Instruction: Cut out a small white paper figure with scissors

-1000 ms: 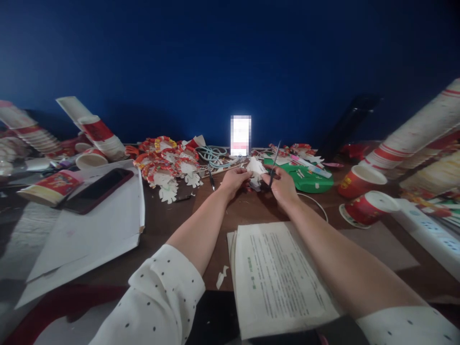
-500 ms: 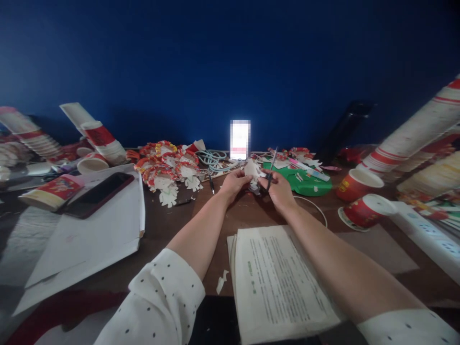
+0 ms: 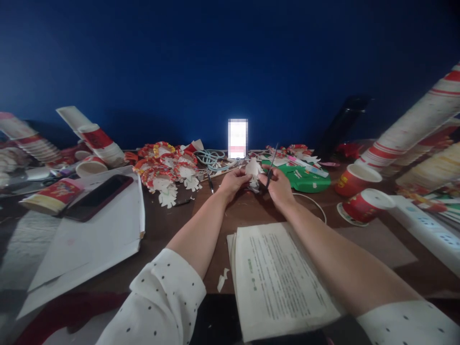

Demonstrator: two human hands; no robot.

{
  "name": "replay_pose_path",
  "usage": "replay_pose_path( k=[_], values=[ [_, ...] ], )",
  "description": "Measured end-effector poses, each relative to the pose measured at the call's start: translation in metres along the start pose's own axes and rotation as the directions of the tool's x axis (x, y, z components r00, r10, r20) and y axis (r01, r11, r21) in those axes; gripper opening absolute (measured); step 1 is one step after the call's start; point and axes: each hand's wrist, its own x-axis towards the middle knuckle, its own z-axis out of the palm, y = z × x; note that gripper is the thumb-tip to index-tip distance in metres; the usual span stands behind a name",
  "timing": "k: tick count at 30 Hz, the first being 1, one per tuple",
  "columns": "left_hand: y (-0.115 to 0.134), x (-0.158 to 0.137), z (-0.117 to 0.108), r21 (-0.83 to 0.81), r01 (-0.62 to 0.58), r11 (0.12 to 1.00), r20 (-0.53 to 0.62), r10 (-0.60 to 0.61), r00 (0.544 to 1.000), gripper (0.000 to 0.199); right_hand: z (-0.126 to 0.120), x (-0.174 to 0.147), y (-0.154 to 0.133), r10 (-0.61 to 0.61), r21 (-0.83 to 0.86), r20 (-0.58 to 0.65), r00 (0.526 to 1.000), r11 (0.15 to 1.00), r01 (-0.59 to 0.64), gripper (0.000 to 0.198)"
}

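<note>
My left hand (image 3: pixel 233 184) pinches a white paper cutout (image 3: pixel 253 168) with jagged edges, above the brown desk. Close on its right, my right hand (image 3: pixel 279 187) is closed round dark scissors (image 3: pixel 272 168), their slim blades pointing up and away. The fingertips of my right hand are beside the paper; whether they also touch it I cannot tell. Left of my hands lies a pile of red-and-white paper cup cutouts (image 3: pixel 167 165) with fringed white ends. A green sheet (image 3: pixel 309 182) with paper scraps and marker pens is to the right.
A lit phone (image 3: pixel 237 139) stands against the blue wall behind my hands. Printed papers (image 3: pixel 276 282) lie between my forearms. A dark phone (image 3: pixel 99 197) rests on white sheets at left. Red paper cups (image 3: pixel 366 206), a tall cup stack (image 3: pixel 413 124) and a power strip (image 3: pixel 427 225) occupy the right.
The paper cutout has shifted slightly to the right and turned a little in my fingers. Both hands keep their grip, and the view has moved slightly.
</note>
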Motion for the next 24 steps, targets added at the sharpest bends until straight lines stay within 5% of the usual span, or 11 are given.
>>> replay_pose_path(
  k=[8,24],
  values=[
    [-0.0012,-0.0039,0.0019,0.192,0.001,0.981,0.070,-0.015,0.997,0.014,-0.0024,0.0024,0.0011,-0.054,-0.027,-0.087,0.995,0.998,0.051,0.058],
    [0.0067,-0.0069,0.0050,0.048,0.039,0.998,-0.051,-0.037,0.998,0.026,0.0017,0.0008,0.0017,-0.024,0.013,-0.030,0.999,1.000,0.024,0.058]
  ],
)
